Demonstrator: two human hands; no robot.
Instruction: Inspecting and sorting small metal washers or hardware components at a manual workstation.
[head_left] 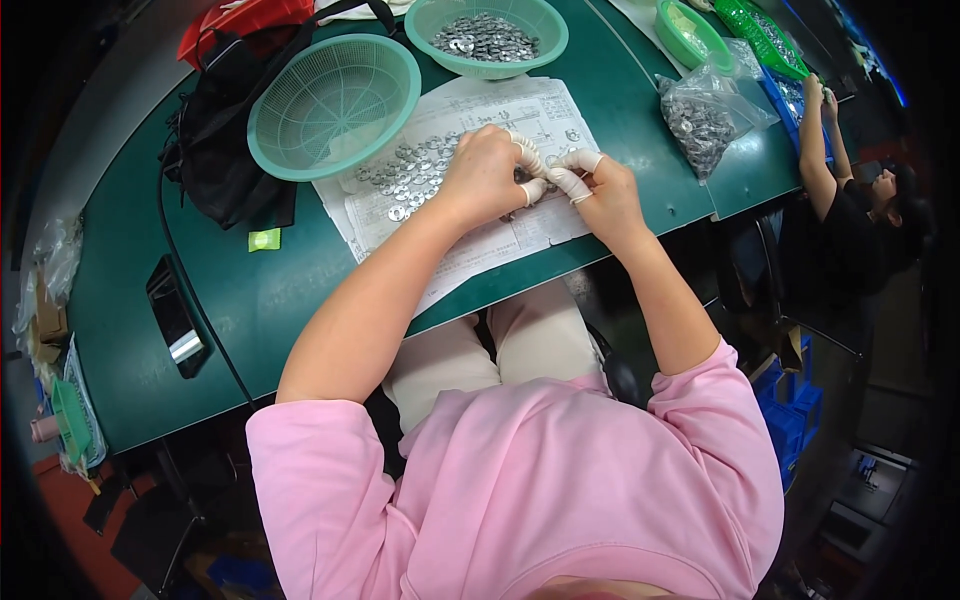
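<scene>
Fingers (569, 184) bunched, cannot tell whether clamped on anything | metal discs (402, 192) mostly left of them, on paper (545, 104)

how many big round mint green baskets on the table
2: the left basket, beside the black bag; the right basket, holding metal pieces, beyond the paper sheets. Neither is hidden.

A pink short-sleeved top (580, 470) is worn with off-white trousers (545, 335) and whitish covers (570, 184) on several fingers (527, 150).
</scene>
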